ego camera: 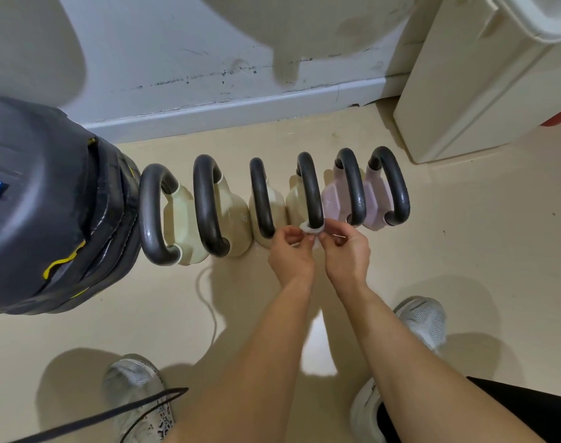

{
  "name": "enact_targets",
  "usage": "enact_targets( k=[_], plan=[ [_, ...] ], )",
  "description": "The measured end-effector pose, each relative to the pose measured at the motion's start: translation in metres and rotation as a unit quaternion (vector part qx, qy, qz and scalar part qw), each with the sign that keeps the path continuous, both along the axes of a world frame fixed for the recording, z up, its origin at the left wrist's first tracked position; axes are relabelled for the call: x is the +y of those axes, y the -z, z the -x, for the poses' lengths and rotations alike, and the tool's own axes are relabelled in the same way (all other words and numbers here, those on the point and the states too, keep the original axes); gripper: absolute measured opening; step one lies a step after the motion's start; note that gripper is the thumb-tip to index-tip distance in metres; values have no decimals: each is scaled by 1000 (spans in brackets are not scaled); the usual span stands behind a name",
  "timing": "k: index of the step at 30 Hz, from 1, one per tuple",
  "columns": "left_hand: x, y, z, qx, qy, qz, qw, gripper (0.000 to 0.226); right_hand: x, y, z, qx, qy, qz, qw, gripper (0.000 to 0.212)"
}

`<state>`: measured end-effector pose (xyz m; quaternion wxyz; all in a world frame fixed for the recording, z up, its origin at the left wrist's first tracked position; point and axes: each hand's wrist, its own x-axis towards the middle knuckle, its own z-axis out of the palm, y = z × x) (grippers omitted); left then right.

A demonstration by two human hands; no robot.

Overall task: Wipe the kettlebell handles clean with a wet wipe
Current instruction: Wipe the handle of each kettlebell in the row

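kettlebells, six in a row across the middle of the frame, sitting on the beige floor [464, 251] just out from the grey skirting board [240, 113]. four cream kettlebells [185, 215] make up the left part of the row and two pink kettlebells [333, 199] the right end, all packed close with their dark handles looping up.

person's crouched over them with both bare arms reaching in from the bottom of the frame. the wet wipe [311, 229] is looped round the near end of the fourth handle [311, 190] counting from the left, right where the bar curves down into the last cream bell. left hand [290, 251] has fingers curled and is pinching one end of the wipe just under the bar. right hand [346, 251] is pinching the other end from the right side, so the wipe sits like a little sling round the bar, with the two hands nearly touching each other below it.

big dark padded bag [49, 203] with yellow markings fills the left edge and butts up against the first bell. white unit [480, 75] stands in the upper right corner. thin white cable [209, 302] runs over the floor below the second bell. grey-white sneaker [135, 388] at lower left, another sneaker [423, 318] at right, and a black strap [113, 414] cuts across the bottom left.
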<state>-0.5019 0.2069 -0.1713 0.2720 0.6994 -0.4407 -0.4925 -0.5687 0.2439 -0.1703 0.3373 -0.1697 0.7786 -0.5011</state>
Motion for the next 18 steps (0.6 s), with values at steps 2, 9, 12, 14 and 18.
enact_targets(
  k=[2, 9, 12, 14, 18],
  plan=[
    [-3, -1, -2, -6, 13, 0, 1000, 20, 0, 1, 2, 4, -10, -3, 1000, 24],
    [-7, -21, -2, 14, 11, -8, 1000, 9, 0, -12, 5, 7, -28, -10, 1000, 21],
    [-12, -31, -1, 18, 29, 23, 999, 19, -2, -17, 6, -2, -16, 9, 1000, 19],
    [-14, -37, 0, 24, 40, 44, 998, 22, -5, -23, 8, -12, -4, 23, 1000, 18],
    [-21, -45, 3, 38, 28, 88, 995, 17, -21, -35, 14, -26, 4, 43, 999, 25]
  ],
)
